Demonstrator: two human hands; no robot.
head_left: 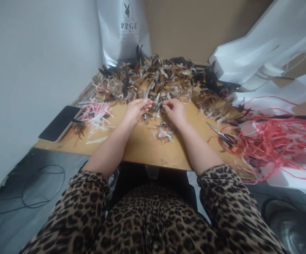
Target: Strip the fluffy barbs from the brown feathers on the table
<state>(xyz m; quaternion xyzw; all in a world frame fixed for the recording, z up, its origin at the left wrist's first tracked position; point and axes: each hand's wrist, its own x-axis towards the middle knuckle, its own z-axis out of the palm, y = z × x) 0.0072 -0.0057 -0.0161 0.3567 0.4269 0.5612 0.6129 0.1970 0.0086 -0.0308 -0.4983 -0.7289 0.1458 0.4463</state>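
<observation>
Left hand point(136, 112) and right hand point(176, 112) at near edge of brown feather pile point(166, 74) on tabletop point(147, 148); fingers curled into pinches, cannot tell if either grips feather. Best done, probably: light pinch at quill, vanes uncrushed, scissors point(223, 134) left aside. White PPGZ bag point(116, 46) stands behind pile, contents hidden. Red string tangle point(277, 137) at right.

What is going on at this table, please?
A person's left hand and right hand are at the near edge of a heap of brown and black feathers on the table. Both look pinched; anything held is too blurred to tell. Scissors lie to the right, at the edge of tangled red strips.
</observation>
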